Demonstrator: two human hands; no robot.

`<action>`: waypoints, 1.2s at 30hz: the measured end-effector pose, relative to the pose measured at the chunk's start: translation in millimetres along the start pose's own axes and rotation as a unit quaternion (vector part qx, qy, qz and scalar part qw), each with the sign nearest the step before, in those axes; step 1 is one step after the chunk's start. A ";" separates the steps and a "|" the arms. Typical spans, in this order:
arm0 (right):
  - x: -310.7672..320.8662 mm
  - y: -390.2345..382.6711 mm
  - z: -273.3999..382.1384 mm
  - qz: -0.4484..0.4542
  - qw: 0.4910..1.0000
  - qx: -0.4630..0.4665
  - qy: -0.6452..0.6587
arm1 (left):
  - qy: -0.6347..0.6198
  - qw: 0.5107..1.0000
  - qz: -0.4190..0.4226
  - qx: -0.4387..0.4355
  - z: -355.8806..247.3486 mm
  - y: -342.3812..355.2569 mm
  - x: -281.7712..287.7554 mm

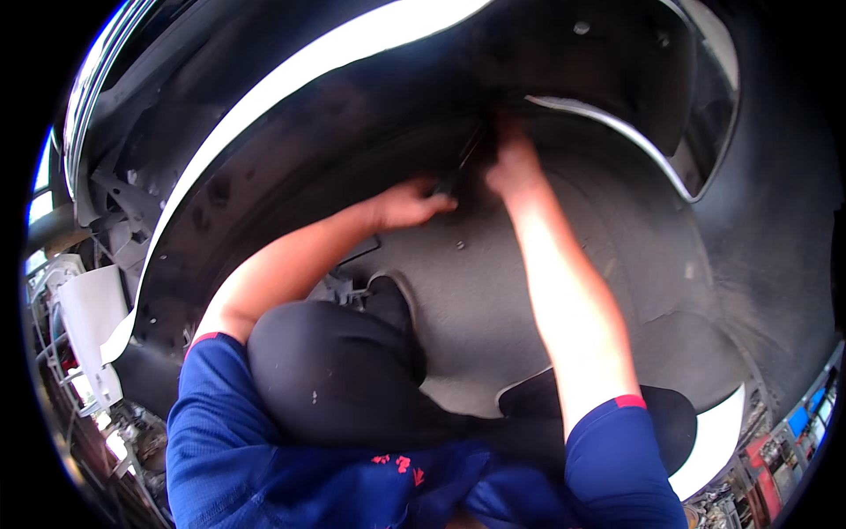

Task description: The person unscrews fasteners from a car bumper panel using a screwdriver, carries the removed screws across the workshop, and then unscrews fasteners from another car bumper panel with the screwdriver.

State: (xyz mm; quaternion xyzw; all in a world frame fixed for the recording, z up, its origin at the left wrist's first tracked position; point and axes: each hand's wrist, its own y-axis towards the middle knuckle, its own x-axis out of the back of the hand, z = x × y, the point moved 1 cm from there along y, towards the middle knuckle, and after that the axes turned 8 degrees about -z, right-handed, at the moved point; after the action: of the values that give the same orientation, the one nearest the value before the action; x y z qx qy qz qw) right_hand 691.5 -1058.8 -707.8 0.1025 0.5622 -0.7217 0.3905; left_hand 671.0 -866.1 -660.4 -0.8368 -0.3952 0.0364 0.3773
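Head view: both hands up inside grey wheel-arch liner [493, 300].
Left hand [407, 204] pinching thin dark tool [463, 163]; right hand [513, 167] pressed against liner, grip hidden, cannot tell.

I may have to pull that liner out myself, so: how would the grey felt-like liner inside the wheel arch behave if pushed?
The liner looks fuzzy and matte, so probably grippy rather than slippery. It follows the arch in one broad curved sheet, so it likely flexes under a push but springs back. The left hand and right hand press near its top without visibly denting it.
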 end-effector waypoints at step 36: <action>-279.6 -512.5 -136.2 0.220 0.534 -0.391 -0.716 | -0.723 0.561 -0.381 0.130 39.5 -645.4 35.6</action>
State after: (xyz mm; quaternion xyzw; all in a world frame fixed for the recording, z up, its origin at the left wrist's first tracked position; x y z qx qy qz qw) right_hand 492.3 -779.8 -216.1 -0.4917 0.2805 -0.1531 0.8100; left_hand 272.1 -557.7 -254.0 -0.2439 -0.8087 0.5331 0.0482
